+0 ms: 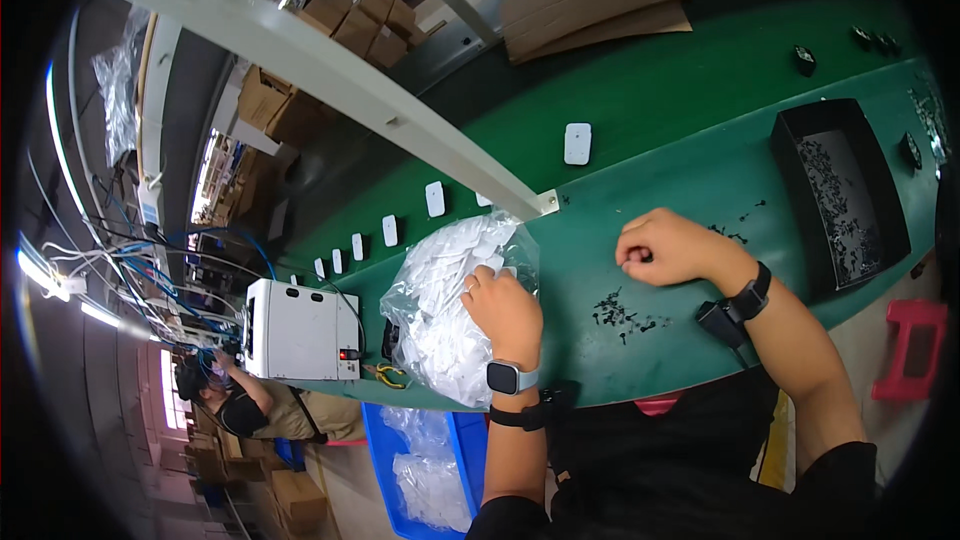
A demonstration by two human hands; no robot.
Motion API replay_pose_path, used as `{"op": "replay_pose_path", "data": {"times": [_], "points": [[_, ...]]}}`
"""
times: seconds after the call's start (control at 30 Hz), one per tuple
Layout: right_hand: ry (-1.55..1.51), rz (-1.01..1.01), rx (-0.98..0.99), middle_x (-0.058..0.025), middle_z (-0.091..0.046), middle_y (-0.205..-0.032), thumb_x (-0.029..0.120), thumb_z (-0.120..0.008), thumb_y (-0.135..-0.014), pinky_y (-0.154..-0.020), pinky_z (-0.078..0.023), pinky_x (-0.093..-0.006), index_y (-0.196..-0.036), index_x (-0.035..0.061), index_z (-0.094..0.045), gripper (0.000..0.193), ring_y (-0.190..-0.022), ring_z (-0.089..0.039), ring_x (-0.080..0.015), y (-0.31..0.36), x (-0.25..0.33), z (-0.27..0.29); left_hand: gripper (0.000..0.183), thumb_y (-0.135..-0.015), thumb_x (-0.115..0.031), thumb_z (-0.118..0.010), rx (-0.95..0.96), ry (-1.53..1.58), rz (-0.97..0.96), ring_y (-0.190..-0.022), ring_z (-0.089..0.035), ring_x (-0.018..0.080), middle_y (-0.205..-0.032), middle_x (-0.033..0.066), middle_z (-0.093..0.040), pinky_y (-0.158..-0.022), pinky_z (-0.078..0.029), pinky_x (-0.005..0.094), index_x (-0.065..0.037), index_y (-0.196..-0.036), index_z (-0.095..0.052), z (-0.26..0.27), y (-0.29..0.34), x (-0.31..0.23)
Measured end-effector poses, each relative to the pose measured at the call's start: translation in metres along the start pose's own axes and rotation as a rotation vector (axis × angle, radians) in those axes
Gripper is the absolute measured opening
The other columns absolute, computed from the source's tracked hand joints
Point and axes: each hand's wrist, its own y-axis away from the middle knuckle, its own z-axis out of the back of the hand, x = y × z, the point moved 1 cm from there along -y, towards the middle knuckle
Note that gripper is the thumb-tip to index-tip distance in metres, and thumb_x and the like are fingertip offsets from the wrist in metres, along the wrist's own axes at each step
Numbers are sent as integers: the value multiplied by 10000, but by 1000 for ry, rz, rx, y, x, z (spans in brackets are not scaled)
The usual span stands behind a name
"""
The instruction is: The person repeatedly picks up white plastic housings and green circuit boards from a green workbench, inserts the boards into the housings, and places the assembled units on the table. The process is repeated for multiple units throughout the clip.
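The left hand (505,315) is apparently selecting from white parts (450,275) in the clear bag (402,302), grip indeterminable; the next move is likely requiring one separated part. The right hand (675,248) is hovering, fingers curled, contents unclear.

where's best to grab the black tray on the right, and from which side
Probably by its two long walls, one hand on each, coming from above. The black tray is long, with raised walls standing on the green table, and its open top shows loose small black parts, so gripping opposite walls should help keep it level.
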Motion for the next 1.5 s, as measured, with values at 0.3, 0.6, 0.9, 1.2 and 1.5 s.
{"op": "replay_pose_path", "data": {"times": [0.3, 0.6, 0.9, 1.2, 1.5], "points": [[97, 122, 161, -84, -669, -805, 103, -616, -745, -678, -522, -406, -820, 49, -709, 130, -751, -648, -274, 2, 6, -24, 135, -756, -92, -678, -24, -27, 187, -909, -656, 367, -903, 174, -677, -789, -503, 476, -11, -859, -645, -20, -26, 31], [277, 311, 96, -39, -606, -862, 210, -685, -818, -792, -523, -381, -840, 93, -737, 130, -916, -575, -227, -3, 12, -61, 126, -777, -97, -665, -421, 326, 81, -731, -642, 314, -781, 120, -669, -669, -502, 401, -21, -873, -694, 52, -5, 23], [377, 259, 121, -52, -632, -862, 190, -704, -769, -837, -497, -384, -796, 93, -742, 108, -935, -567, -246, -3, 15, -62, 197, -944, -47, -549, 78, 2085, 338, -974, -664, 253, -1052, 136, -671, -875, -562, 425, 52, -1105, -604, 35, -36, -30], [172, 271, 73, -62, -638, -824, 151, -676, -796, -800, -507, -382, -824, 60, -697, 98, -887, -580, -237, -3, 17, -47, 172, -959, -84, -534, 282, 2223, 474, -909, -678, 241, -997, 131, -674, -781, -584, 403, 35, -1067, -596, -15, -50, -61], [-78, 123, -361, -78, -649, -800, 14, -705, -819, -656, -518, -336, -886, 7, -664, 79, -737, -614, -211, -8, 23, -2, 145, -972, -61, -569, 431, 2184, 353, -867, -661, 143, -964, 83, -692, -782, -535, 284, 47, -1026, -650, -22, -30, -73]]}}
